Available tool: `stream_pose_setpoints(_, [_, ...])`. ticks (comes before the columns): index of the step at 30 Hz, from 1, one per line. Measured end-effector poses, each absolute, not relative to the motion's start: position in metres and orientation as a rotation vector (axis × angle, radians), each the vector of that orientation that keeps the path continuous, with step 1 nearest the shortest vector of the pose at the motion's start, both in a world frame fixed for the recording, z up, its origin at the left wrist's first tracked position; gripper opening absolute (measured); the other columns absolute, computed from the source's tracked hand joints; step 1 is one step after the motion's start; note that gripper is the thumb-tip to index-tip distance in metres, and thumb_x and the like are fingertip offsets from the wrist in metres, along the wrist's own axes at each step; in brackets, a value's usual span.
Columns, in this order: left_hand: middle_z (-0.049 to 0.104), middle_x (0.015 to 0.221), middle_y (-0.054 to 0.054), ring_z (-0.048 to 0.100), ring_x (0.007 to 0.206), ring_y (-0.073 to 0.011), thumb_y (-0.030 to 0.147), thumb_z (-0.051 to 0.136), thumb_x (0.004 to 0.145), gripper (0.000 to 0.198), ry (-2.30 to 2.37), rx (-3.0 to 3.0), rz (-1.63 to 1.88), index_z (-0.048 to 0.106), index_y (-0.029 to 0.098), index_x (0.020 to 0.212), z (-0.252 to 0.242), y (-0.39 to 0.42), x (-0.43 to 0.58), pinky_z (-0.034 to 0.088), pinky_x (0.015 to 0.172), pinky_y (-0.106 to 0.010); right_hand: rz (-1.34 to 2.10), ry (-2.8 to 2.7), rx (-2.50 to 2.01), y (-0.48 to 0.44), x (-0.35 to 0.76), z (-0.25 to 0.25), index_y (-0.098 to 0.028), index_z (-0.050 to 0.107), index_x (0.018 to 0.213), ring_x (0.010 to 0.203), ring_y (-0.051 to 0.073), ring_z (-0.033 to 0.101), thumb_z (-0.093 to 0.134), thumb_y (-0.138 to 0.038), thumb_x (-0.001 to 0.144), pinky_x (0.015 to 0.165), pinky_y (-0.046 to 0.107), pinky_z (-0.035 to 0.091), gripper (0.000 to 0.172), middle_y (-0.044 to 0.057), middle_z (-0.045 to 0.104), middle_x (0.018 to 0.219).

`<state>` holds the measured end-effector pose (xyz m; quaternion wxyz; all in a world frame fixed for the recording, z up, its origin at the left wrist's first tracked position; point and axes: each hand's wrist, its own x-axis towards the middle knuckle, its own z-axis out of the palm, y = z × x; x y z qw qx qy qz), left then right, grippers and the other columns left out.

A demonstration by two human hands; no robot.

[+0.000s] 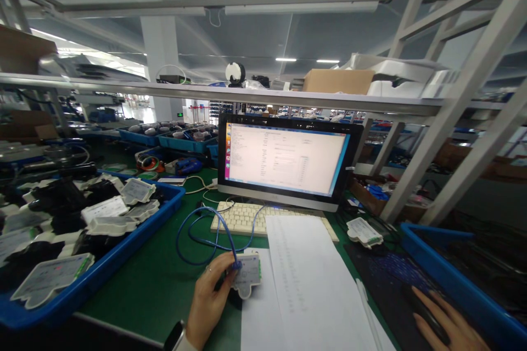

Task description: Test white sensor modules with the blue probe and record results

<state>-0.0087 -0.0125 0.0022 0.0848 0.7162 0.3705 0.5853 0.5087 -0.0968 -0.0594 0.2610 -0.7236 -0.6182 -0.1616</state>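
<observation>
Near the front middle, my left hand (211,295) pinches the plug end of a blue cable (225,225) at the left side of a white-cased electronic module (248,275). A green terminal strip runs down the module's right edge. Whether the plug is fully seated is hidden by my fingers. The cable loops back over the green table towards the keyboard. At the lower right, my right hand (448,322) is wrapped over a black computer mouse (428,315), which rests on a dark mouse pad (381,279).
A lit monitor (284,162) stands behind a cream keyboard (239,218), which printed sheets (308,279) partly cover. On the left, a blue bin (123,263) holds several similar modules. Another module (364,232) lies right of the papers, near a second blue bin (461,274). A shelf (263,94) crosses above.
</observation>
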Motion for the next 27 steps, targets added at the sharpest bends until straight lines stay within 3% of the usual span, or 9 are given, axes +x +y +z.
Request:
stream_pose_setpoints(6, [0.066,0.097,-0.007,0.064,0.090,-0.0200,0.031,0.056,0.083,0.022,1.287,2.008,1.790,0.058,0.020,0.102,-0.001,-0.012,-0.010,0.053,0.082,-0.032,-0.576,-1.523,-2.032,-0.104,0.474,-0.029,-0.017,0.057,0.118,0.107,0.035,0.053,0.036,-0.055,0.079,0.087,0.049,0.045,0.059,0.015,0.054,0.121])
stream_pose_setpoints(9, [0.064,0.095,-0.008,0.064,0.085,-0.0201,0.039,0.057,0.081,0.032,1.392,1.769,1.819,0.054,0.017,0.104,-0.002,-0.009,-0.015,0.053,0.078,-0.032,-0.682,-1.505,-1.945,-0.112,0.440,0.002,-0.015,0.062,0.098,0.108,0.035,0.050,0.034,-0.054,0.081,0.091,0.048,0.040,0.051,0.016,0.060,0.105])
stream_pose_setpoints(12, [0.063,0.092,-0.007,0.065,0.077,-0.0192,0.044,0.055,0.080,0.039,1.438,1.569,1.791,0.051,0.017,0.108,-0.001,-0.007,-0.019,0.053,0.071,-0.030,-0.386,-1.493,-2.027,-0.115,0.402,0.026,-0.020,0.058,0.083,0.076,0.026,0.060,0.035,-0.055,0.082,0.067,0.035,0.046,0.042,0.009,0.064,0.078])
stream_pose_setpoints(14, [0.062,0.086,-0.006,0.064,0.071,-0.0187,0.047,0.054,0.078,0.041,1.516,1.522,1.760,0.052,0.016,0.105,-0.001,-0.005,-0.021,0.053,0.066,-0.030,-0.052,-1.586,-2.186,-0.112,0.381,0.036,-0.023,0.056,0.072,0.060,0.022,0.058,0.036,-0.055,0.084,0.053,0.029,0.040,0.039,0.004,0.061,0.064])
stream_pose_setpoints(17, [0.059,0.077,-0.004,0.061,0.067,-0.0196,0.048,0.050,0.076,0.041,1.654,1.595,1.608,0.055,0.016,0.100,-0.003,-0.001,-0.022,0.051,0.062,-0.032,0.247,-1.740,-2.379,-0.100,0.361,0.042,-0.022,0.055,0.057,0.058,0.022,0.057,0.049,-0.051,0.081,0.049,0.027,0.030,0.038,0.004,0.062,0.060])
stream_pose_setpoints(21, [0.058,0.079,-0.006,0.060,0.073,-0.0241,0.045,0.047,0.075,0.040,1.780,1.736,1.430,0.056,0.015,0.100,0.001,0.002,-0.023,0.051,0.069,-0.040,0.539,-1.777,-2.340,-0.082,0.359,0.042,-0.019,0.052,0.048,0.051,0.019,0.053,0.055,-0.037,0.075,0.049,0.026,0.028,0.032,0.005,0.058,0.051])
stream_pose_setpoints(24, [0.058,0.096,-0.013,0.057,0.094,-0.0292,0.039,0.047,0.079,0.037,1.798,1.910,1.664,0.057,0.014,0.103,0.012,-0.015,-0.018,0.047,0.082,-0.047,0.770,-1.585,-2.154,-0.079,0.359,0.045,-0.019,0.044,0.043,0.039,0.012,0.042,0.053,-0.037,0.070,0.044,0.024,0.027,0.034,0.000,0.045,0.037])
stream_pose_setpoints(27, [0.060,0.098,-0.010,0.056,0.099,-0.0250,0.024,0.051,0.081,0.024,1.509,2.248,1.838,0.058,0.018,0.104,0.021,-0.052,0.000,0.046,0.088,-0.042,0.949,-1.227,-1.828,-0.083,0.340,0.050,-0.019,0.046,0.055,0.036,0.009,0.036,0.056,-0.042,0.064,0.038,0.020,0.020,0.027,-0.004,0.045,0.041])
